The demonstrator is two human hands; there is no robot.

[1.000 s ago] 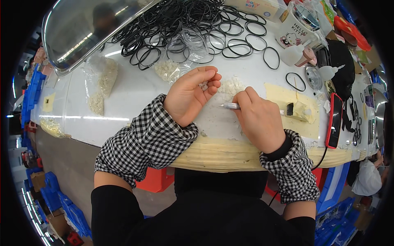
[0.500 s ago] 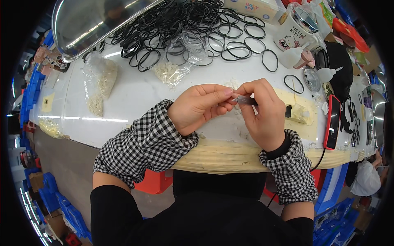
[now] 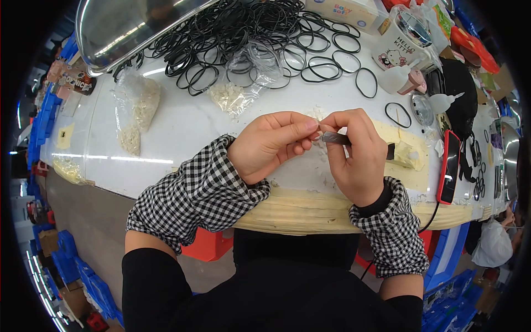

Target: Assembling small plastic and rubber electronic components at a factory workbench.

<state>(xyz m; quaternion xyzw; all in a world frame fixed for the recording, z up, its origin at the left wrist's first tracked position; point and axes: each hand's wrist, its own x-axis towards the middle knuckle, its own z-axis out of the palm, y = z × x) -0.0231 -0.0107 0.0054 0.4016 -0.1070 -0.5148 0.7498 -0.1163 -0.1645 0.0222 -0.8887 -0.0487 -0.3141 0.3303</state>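
My left hand (image 3: 276, 145) is raised over the near part of the table, its thumb and forefinger pinched together. Whatever lies between those fingertips is too small to make out. Close against it, my right hand (image 3: 357, 149) grips a short, flat grey metal blade (image 3: 335, 138), whose bright end points at the left fingertips. Pale crumbs (image 3: 316, 110) are scattered on the white tabletop behind the hands. A clear bag of small pale pieces (image 3: 229, 98) lies beyond my left hand, and another such bag (image 3: 142, 105) is farther left.
Many black rubber rings (image 3: 232, 25) are heaped at the back beside a shiny metal tray (image 3: 119, 33). On the right are a white cup (image 3: 395, 52), a red-framed phone (image 3: 451, 166) with a cable, and a yellow taped block (image 3: 408, 155). Yellowish padding (image 3: 298, 213) covers the table's near edge.
The blade has turned slightly, showing more of its flat face, and its tip has drawn a little to the right, away from the left fingertips. My left hand barely moves.
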